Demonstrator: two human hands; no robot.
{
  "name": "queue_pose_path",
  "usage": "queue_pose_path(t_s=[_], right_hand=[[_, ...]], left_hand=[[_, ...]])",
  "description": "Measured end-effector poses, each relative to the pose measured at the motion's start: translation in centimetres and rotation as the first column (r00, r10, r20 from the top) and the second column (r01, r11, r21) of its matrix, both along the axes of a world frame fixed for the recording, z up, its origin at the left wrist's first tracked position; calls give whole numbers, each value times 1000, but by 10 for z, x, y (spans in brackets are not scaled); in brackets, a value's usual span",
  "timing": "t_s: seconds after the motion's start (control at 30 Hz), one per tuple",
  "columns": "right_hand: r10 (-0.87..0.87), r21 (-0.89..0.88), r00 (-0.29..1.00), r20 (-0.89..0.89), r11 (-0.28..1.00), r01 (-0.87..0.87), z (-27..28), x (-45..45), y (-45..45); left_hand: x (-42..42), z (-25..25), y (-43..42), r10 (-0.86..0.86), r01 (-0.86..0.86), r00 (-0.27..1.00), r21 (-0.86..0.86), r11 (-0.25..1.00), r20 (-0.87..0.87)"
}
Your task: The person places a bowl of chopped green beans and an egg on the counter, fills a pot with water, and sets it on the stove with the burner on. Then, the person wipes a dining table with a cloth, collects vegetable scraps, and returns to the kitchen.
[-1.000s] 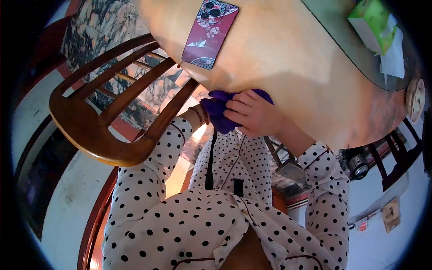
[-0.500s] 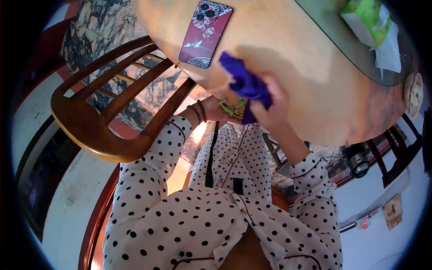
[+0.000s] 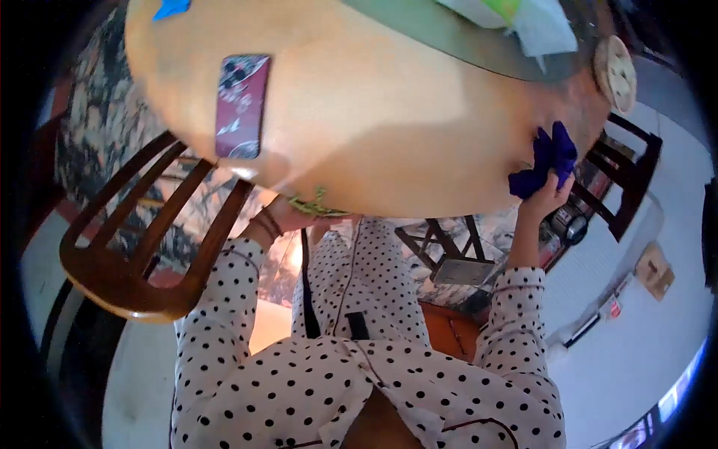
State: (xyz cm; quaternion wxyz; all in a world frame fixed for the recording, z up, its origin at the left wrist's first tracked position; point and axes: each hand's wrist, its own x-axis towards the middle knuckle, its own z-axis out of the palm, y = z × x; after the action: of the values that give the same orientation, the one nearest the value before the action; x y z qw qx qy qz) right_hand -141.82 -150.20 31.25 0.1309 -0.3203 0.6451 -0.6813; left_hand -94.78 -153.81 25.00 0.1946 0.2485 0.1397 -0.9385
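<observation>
My left hand (image 3: pixel 295 215) is cupped at the near edge of the round wooden table (image 3: pixel 336 142), with small green plant scraps (image 3: pixel 318 205) lying in it. They look like bits of stem or leaf. Far to the right, my right hand (image 3: pixel 548 198) grips a crumpled purple cloth (image 3: pixel 550 161) by its lower part, over the table's right edge. Most of the cloth sticks up above the fingers.
A phone in a dark red floral case (image 3: pixel 243 108) lies on the table's left. At the back are a glass turntable (image 3: pixel 419 37), a tissue pack (image 3: pixel 542 26) and a blue scrap (image 3: pixel 172 8). A woven basket (image 3: pixel 616 75) and wooden chairs (image 3: pixel 142 247) stand at the sides.
My right hand has swung far to the right with the purple cloth, away from my left hand. My left hand still holds the green scraps. The view has shifted, showing more table.
</observation>
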Motion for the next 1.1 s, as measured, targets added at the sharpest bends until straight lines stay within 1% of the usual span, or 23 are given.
queue_pose_path(t_s=[0.03, 0.07, 0.1, 0.13, 0.17, 0.23, 0.27, 0.3, 0.33, 0.37, 0.4, 0.43, 0.47, 0.53, 0.6, 0.67, 0.7, 0.8, 0.83, 0.87, 0.97, 1.07, 1.1], right_hand=[[-172, 115, 944, -280, 971, 211, -17, -24, 2], [-202, 199, 901, -384, 935, 295, -43, -50, 6], [-169, 180, 781, -601, 924, 339, -69, -72, 11], [-124, 153, 613, -781, 912, 380, -84, -88, 14], [-170, 173, 735, -656, 914, 366, -75, -61, 5], [-135, 174, 776, -616, 937, 302, -66, -40, -10], [-117, 172, 795, -595, 948, 269, -65, -33, -14], [-90, 192, 741, -666, 939, 287, -64, -27, -14], [-41, 209, 761, -648, 951, 229, -60, -15, -13], [9, 225, 778, -629, 959, 170, -52, 2, -10], [60, 239, 791, -609, 965, 111, -42, 21, -7], [147, 296, 796, -588, 954, 42, -31, 50, -7], [201, 313, 771, -605, 950, -2, -27, 82, -4], [363, 414, 707, -607, 904, -108, -15, 142, 0], [435, 404, 688, -581, 888, -220, -16, 195, 6], [507, 394, 655, -560, 859, -328, -9, 237, 6], [518, 388, 652, -554, 853, -349, -8, 254, 6], [508, 348, 659, -555, 861, -371, -6, 275, 4], [506, 343, 669, -544, 862, -374, -3, 276, 2], [505, 338, 679, -533, 863, -376, -1, 277, 2], [554, 363, 633, -541, 833, -418, 2, 280, 4], [593, 350, 562, -576, 801, -486, 1, 288, 4], [601, 354, 550, -580, 794, -493, 4, 290, 5]], left_hand=[[-4, -3, -1, 67, -64, 997, 44, 997, -47], [-7, 3, -3, 84, -77, 994, 94, 993, -72], [-10, 10, -6, 45, -42, 998, 47, 998, -54], [-14, 18, -11, 7, -7, 999, -1, 1000, -34], [-11, 21, -9, 28, -27, 999, 27, 999, -19], [-4, 25, -4, 69, -70, 997, 80, 994, 14], [-3, 25, -3, 69, -71, 997, 80, 994, 19], [-4, 24, -4, 69, -71, 997, 79, 994, 24], [-6, 23, -6, 69, -71, 997, 78, 994, 29], [-7, 13, -8, -147, 195, 978, -379, 905, 150], [-9, 5, -10, -116, 130, 991, -249, 960, 69], [-6, 2, -10, -59, 60, 998, -109, 992, 10], [-2, -2, -8, 11, -9, 999, 36, 999, -42], [2, -19, -6, -112, 110, 994, -181, 977, -2], [5, -13, -1, -126, 123, 992, -183, 975, -3], [3, 6, -3, -20, 22, 997, 22, 1000, -74], [4, 7, -3, -46, 44, 998, -59, 997, -34], [3, 8, -4, -71, 69, 997, -144, 987, -11], [-2, 13, -5, -116, 145, 984, -231, 962, 133], [-4, 11, -5, -111, 134, 987, -225, 965, 113], [-8, -1, -8, -103, 114, 993, -219, 969, 62], [-5, -6, -5, -122, 158, 981, -252, 955, 153], [-2, -10, -4, -108, 133, 987, -236, 963, 118]])
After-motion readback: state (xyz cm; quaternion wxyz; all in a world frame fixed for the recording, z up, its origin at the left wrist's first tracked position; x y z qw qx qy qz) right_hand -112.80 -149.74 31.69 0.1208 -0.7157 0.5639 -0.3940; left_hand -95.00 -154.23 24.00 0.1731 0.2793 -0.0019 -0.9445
